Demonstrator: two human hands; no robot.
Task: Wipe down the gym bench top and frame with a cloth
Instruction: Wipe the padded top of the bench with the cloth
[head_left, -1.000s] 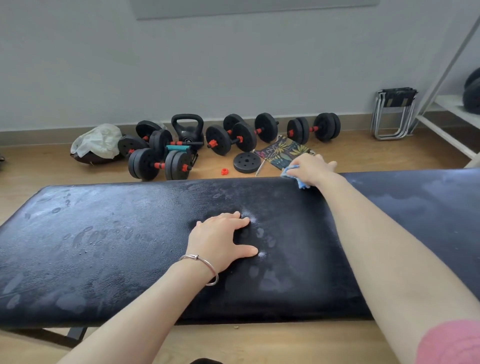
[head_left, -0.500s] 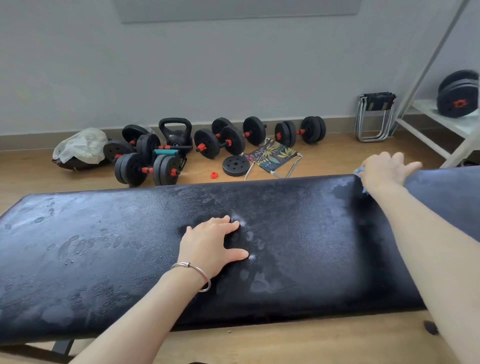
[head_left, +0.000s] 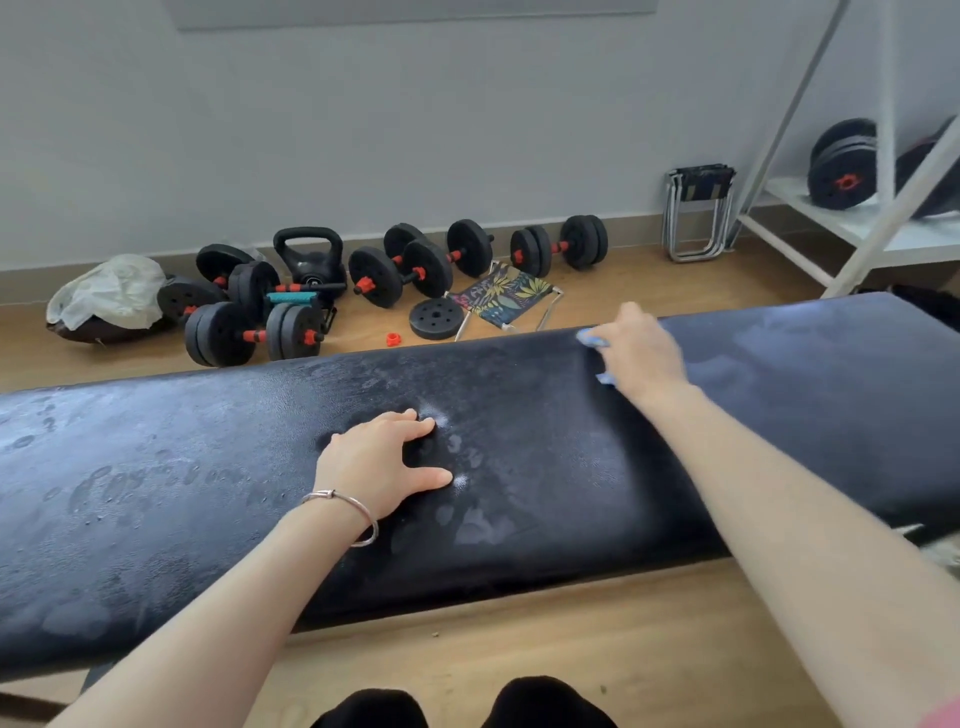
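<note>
The black padded bench top (head_left: 182, 483) runs across the view, streaked with damp smears and fingerprints. My left hand (head_left: 379, 462) rests flat on the middle of the pad, fingers spread, with a bracelet on the wrist. My right hand (head_left: 641, 353) is blurred at the pad's far edge and holds a small blue cloth (head_left: 592, 339) against the surface. Only bits of the cloth show around the hand. The bench frame is mostly hidden beneath the pad.
Beyond the bench, several dumbbells (head_left: 400, 275), a kettlebell (head_left: 310, 257), a loose weight plate (head_left: 435, 318) and a leaf-print folding stool (head_left: 506, 301) lie on the wood floor by the wall. A white rack (head_left: 852, 223) holding weights stands at the right. My knees (head_left: 462, 706) show below.
My right hand swept the cloth right along the far edge, then came back left toward the middle. My left hand stayed planted on the pad.
</note>
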